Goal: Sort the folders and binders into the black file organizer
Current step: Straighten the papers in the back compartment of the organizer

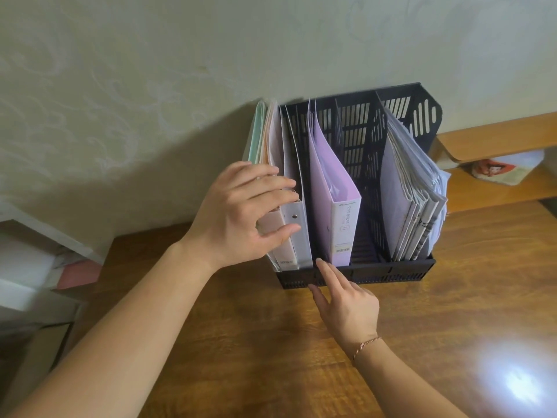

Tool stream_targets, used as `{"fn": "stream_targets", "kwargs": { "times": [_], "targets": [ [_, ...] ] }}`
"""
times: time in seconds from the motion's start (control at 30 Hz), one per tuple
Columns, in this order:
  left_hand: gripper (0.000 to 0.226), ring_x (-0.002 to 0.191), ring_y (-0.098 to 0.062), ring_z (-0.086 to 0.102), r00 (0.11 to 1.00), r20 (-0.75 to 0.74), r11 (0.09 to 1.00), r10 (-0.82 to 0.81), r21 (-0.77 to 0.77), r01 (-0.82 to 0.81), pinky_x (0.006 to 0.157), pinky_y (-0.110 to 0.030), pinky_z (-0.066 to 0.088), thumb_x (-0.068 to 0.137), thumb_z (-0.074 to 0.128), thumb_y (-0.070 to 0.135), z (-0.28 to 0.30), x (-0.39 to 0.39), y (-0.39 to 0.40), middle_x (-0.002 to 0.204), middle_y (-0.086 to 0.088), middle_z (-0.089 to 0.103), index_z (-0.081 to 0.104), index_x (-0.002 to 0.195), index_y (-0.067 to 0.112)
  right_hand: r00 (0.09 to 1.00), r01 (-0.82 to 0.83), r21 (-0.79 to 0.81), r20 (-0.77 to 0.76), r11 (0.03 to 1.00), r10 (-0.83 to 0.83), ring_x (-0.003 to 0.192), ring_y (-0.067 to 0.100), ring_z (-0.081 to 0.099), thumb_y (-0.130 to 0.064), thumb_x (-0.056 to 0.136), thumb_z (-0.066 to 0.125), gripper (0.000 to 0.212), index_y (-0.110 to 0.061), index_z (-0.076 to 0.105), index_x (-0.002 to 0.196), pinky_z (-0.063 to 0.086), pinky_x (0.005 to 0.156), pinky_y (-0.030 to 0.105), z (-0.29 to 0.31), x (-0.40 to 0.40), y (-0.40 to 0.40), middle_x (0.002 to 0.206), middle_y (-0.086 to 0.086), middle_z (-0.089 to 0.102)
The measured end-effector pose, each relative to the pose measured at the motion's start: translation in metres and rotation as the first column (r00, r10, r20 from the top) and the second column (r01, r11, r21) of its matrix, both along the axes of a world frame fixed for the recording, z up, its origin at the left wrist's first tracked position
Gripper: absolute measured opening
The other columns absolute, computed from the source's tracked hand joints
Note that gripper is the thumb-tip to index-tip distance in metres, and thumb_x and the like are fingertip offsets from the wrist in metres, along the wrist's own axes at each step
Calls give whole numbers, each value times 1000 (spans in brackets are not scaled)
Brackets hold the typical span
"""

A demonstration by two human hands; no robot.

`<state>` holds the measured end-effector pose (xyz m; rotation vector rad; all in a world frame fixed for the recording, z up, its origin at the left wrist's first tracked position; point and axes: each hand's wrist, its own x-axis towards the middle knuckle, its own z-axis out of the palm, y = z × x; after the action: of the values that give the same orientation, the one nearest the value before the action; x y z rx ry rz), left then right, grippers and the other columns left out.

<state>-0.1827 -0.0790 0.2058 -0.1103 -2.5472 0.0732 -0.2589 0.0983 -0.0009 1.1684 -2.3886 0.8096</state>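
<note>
Black file organizer (355, 271), slotted plastic, standing on my wooden bench (271, 342) with its back to the pale wall (150, 70). Leftmost slot: white binder (297, 236), upright, spine outward, with a pale pink folder (271, 227) just beside it and mint and peach folders (260, 128) stacked against its far side at the organizer's left edge; whether these sit inside the slot or outside it I cannot tell. Second slot: lilac binder (343, 224), leaning left, barcode label low on the spine. Third slot: bare. Rightmost slot: sheaf of thin booklets and papers (416, 200), fanning out to the right. My left hand (241, 212): fingers spread and loosely bent over the white binder and the folders beside it, thumb toward its spine, covering their near edges. My right hand (346, 306), cord bracelet (366, 346) at the wrist: fingers straight, forefinger tip touching the organizer's front lip at the foot of the lilac binder. Surroundings: white shelving (36, 267) holding a pink item at left; wooden ledge (497, 137) at right, a printed packet (506, 170) beneath it.
</note>
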Motion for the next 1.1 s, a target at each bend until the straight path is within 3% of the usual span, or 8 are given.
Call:
{"fn": "stream_targets", "kwargs": {
  "times": [0.17,0.27,0.43,0.57,0.7,0.83,1.0,1.1],
  "targets": [
    [42,116,-28,61,999,-6,998,43,-40,-43,98,-53,44,82,72,45,6,7,20,118,-5,70,75,108,12,996,-91,-75,-25,993,90,51,9,63,-47,82,67,45,-23,66,120,42,45,20,16,-13,30,95,-8,75],
    [43,120,-28,58,997,-64,996,-47,-81,42,103,-52,40,82,71,46,2,9,52,121,-5,69,71,111,14,989,-142,-123,-50,982,136,50,5,61,-47,83,67,41,-22,69,115,44,45,19,44,-32,52,82,-12,74],
    [34,117,-28,60,995,-77,995,-71,-81,64,101,-51,42,84,72,40,-6,-14,86,118,-4,70,74,105,14,925,-377,-262,-154,888,347,54,7,62,-25,85,71,16,-16,76,97,50,44,29,99,-76,87,72,-10,71],
    [32,119,-28,57,993,-121,998,2,-63,-9,104,-50,40,88,69,37,-9,-35,102,123,-2,67,72,111,16,956,-274,-451,-225,849,189,65,17,63,-16,84,72,9,-10,74,90,53,58,32,135,-122,117,81,1,70],
    [42,124,-27,52,994,-13,991,111,-69,-112,109,-51,34,86,66,42,-3,-66,119,125,1,65,65,121,19,974,-218,-189,-101,958,202,99,20,59,-37,79,75,53,-21,57,127,53,69,28,161,-162,118,128,4,54],
    [59,119,-27,54,937,209,958,279,-123,-258,113,-56,26,83,62,56,-3,-103,134,116,0,69,56,129,19,937,-345,128,0,930,348,99,15,60,-39,78,73,70,-36,39,140,58,67,31,163,-183,104,148,-6,32],
    [60,105,-27,61,845,276,886,458,-222,-407,113,-60,19,85,55,62,-6,-127,144,95,0,74,56,126,19,876,-479,84,114,874,470,88,17,65,-28,83,70,62,-36,38,136,59,67,38,157,-200,95,144,-11,31],
    [36,93,-27,64,855,253,886,452,-240,-397,113,-61,20,85,66,43,-6,-133,154,79,-1,73,65,110,17,862,-490,-13,140,872,486,86,10,62,-19,86,66,53,-28,41,131,59,65,35,153,-205,99,142,-10,32]
  ]
}}
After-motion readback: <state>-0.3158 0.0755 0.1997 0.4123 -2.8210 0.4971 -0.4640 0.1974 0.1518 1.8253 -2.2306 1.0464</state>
